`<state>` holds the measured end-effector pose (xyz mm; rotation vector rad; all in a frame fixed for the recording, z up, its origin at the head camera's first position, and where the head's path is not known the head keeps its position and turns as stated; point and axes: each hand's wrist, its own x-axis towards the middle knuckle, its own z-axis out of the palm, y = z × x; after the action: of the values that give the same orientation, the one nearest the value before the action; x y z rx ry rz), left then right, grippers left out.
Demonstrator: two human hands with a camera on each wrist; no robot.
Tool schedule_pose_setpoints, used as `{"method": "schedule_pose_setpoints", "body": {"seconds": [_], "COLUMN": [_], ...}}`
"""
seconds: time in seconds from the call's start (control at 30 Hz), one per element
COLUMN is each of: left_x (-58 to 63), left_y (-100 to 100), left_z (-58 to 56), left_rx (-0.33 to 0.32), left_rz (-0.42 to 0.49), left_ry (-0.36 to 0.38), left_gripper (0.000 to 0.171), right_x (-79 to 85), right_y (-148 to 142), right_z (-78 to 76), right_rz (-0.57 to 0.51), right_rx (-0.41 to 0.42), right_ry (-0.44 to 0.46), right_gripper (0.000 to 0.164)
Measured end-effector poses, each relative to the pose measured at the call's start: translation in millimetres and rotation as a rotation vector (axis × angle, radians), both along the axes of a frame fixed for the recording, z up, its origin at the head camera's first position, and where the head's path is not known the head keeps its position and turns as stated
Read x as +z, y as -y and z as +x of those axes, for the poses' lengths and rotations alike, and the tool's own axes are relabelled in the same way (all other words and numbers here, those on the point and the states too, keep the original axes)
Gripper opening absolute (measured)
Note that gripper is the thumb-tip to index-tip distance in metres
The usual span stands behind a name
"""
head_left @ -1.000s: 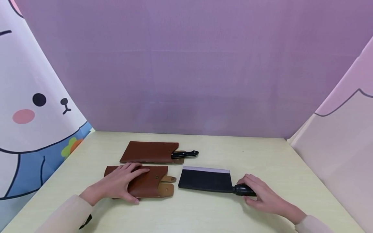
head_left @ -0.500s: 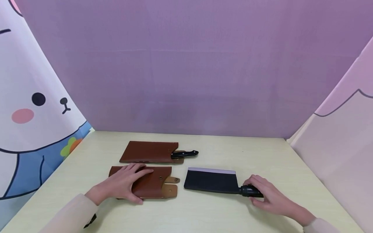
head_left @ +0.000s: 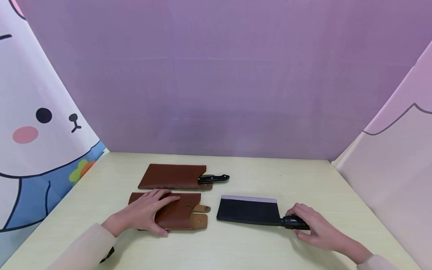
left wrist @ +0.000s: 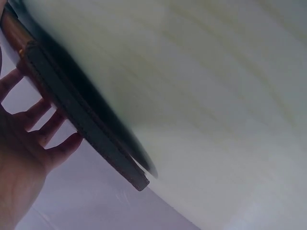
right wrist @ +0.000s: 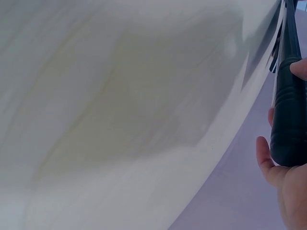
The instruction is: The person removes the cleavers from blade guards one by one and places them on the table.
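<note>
Cleaver (head_left: 248,212) in the right hand (head_left: 315,228), brown sheath (head_left: 177,213) under the left hand (head_left: 141,215)

I have both hands in my head view, well apart over the worktop (head_left: 263,176). On the right-edge side, the fingers are curled round the cleaver's black handle (head_left: 291,222); my right wrist view has that grip close up. The dark blade lies flat-side up, its end towards the brown sheath with a narrow gap between, and its pale strip (head_left: 249,199) faces the worktop's far edge. I cannot tell whether the blade touches the surface.

On the left-edge side, the fingers are spread wide and rest across the brown sheath, thumb by its near side. My left wrist view gives me the fingertips on the sheath. Its mouth faces right, with a tan strap (head_left: 201,208) and a broader tan tab (head_left: 198,221) sticking out.

Just behind it, nearer the far edge and left of middle, I see a second sheath (head_left: 172,177), with a black riveted knife handle (head_left: 214,179) protruding from its right end. Purple cloth (head_left: 216,82) rises behind the far edge, and a cartoon print (head_left: 44,150) hangs along the left edge.
</note>
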<state>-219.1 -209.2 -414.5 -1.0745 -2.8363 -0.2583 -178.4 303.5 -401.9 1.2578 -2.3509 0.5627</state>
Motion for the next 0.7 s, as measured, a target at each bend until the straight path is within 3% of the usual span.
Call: {"method": "schedule_pose_setpoints", "body": {"seconds": [0.43, 0.7], "left_x": [-1.9, -0.2], "left_y": [-0.2, -1.3], "left_z": [-3.8, -4.8], "left_rx": [-0.003, 0.000], "left_rz": [0.010, 0.006], "left_ry": [0.022, 0.061], "left_gripper": [0.099, 0.098], "right_x": [1.6, 1.3], "right_y": [-6.7, -6.7], "right_z": [2.1, 1.4], "right_rz": [0.063, 0.039], "right_rx": [-0.041, -0.008], "right_ry": [0.074, 0.079], "right_gripper": [0.047, 0.049]}}
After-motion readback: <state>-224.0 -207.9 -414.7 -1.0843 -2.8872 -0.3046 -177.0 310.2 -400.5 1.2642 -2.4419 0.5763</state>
